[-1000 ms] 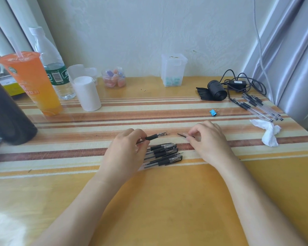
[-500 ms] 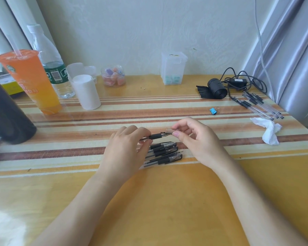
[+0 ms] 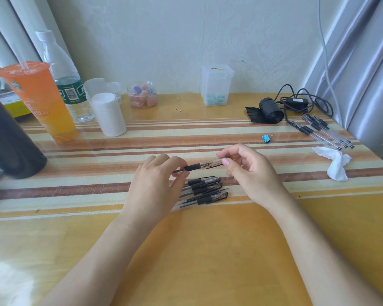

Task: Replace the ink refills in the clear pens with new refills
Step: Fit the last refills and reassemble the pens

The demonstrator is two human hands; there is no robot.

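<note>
A: Where does my camera look from?
B: From your head. It sits above the near edge of the table and faces forward and down, so your forearms run up from the bottom corners.
A: How near is it?
B: Close. Your left hand and right hand meet on the pen just above mid-frame.
A: And how far does it reach?
B: Your lens is wide. You see the wall on top, the curtains at the sides, the orange cup far left and the tissue far right.
A: Any overlap?
B: Yours is the single view.
</note>
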